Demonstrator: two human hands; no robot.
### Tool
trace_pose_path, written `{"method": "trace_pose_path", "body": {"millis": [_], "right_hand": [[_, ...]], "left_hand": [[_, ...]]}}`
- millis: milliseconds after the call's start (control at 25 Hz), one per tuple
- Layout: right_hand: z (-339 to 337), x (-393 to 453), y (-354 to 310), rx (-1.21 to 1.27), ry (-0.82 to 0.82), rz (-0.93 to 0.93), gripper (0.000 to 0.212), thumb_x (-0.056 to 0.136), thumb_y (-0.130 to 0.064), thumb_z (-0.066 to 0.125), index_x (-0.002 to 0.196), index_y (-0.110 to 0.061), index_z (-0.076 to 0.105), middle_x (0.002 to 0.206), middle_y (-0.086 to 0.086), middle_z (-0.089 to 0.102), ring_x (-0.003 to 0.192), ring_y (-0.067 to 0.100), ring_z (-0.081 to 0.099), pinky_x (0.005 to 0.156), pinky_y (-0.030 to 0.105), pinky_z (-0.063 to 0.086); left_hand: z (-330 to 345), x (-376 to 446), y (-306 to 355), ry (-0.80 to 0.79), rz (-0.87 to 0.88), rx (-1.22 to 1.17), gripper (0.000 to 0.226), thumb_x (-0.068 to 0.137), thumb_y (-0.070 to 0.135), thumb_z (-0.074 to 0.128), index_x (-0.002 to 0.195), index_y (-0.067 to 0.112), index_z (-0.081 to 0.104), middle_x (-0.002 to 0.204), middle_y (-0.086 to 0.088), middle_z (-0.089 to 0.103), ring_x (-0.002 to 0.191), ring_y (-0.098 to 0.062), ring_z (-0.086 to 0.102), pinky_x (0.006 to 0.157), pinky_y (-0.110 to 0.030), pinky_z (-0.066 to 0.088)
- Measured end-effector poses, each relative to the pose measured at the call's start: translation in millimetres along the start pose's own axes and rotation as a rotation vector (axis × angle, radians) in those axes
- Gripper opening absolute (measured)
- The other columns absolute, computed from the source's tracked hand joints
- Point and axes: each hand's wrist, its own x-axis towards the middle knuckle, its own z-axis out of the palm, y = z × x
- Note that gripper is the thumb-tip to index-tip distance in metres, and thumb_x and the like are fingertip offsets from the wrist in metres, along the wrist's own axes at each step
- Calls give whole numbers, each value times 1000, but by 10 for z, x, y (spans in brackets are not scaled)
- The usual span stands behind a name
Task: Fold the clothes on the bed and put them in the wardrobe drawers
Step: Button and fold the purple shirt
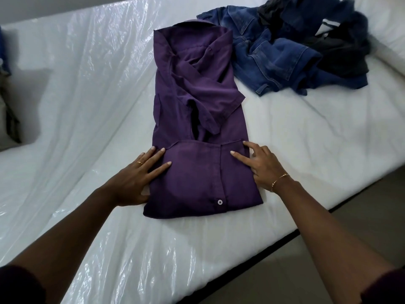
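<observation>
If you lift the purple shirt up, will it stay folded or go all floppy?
Probably floppy: the purple shirt is thin cloth that wrinkles and drapes. Its loose sleeve would likely dangle. It may also slide easily, since the bed has shiny plastic on it. Both hands, left hand and right hand, help.

My left hand [140, 178] hides its thumb under the purple shirt [197, 119]. The dark clothes [341, 40] pile runs past the top edge, too tangled to count. A blurred object [8, 110] is cut off at left.
</observation>
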Motion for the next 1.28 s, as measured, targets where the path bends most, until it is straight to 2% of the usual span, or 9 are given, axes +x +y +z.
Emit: {"method": "trace_pose_path", "body": {"millis": [160,280,440,560,680,800,960,1120,1280], "right_hand": [[13,-8,-38,-4,-37,-11,65,74,-11,68,130,-38,47,146,10,32,77,30,50,54,33,46],[45,-39,-57,82,31,38,52,75,-1,64,117,-32,64,140,4,48,78,26,47,56,33,46],[-154,91,-132,707,17,468,26,91,-5,45,97,-4,71,101,8,67,84,27,58,74,36,47],[-317,241,-66,855,-123,875,45,96,-36,47,58,-12,43,60,4,44,63,20,38,54,29,28],[-296,416,-8,885,-157,1038,57,95,-51,39,70,-2,53,76,7,52,75,25,47,55,27,34],[-277,577,-84,886,-110,1086,56,91,-56,44,72,-3,51,78,3,52,79,22,48,62,29,36],[-194,665,-114,776,194,978,23,88,-25,63,99,-5,63,83,3,59,82,19,54,74,24,42],[-80,713,-92,595,319,804,14,89,-7,59,97,4,62,81,11,61,73,22,53,61,19,31],[-61,775,-93,584,426,754,12,91,-2,55,97,8,58,83,18,64,72,24,55,59,17,29]], "left_hand": [[-5,62,99,87,48,84,78,67,17,34,144,16,32,151,-14,29,144,-30,15,116,-46,8],[20,113,125,118,24,-165,54,84,22,33,136,20,47,144,-11,42,136,-31,34,114,-33,14],[-399,299,224,85,-503,-975,44,78,51,47,107,24,68,103,-3,71,105,-27,60,83,-23,46],[-709,522,71,-132,-838,-1450,56,82,64,43,116,22,53,99,4,67,91,-18,61,70,-24,51],[-702,691,-102,-116,-1001,-1453,42,96,46,40,128,20,46,121,-4,59,104,-23,59,74,-33,50],[-562,852,-94,257,-1103,-1265,28,92,40,54,109,18,55,104,1,61,93,-18,57,74,-29,48],[-433,1025,-78,550,-1126,-1114,24,96,22,49,81,5,55,74,-4,50,69,-15,43,60,-23,36],[-365,1108,-121,614,-1287,-1139,38,96,11,41,60,13,30,61,1,31,58,-12,26,54,-24,24],[-300,1042,-154,722,-1327,-1262,39,94,6,40,58,13,30,60,0,29,57,-13,26,56,-26,24]]}}
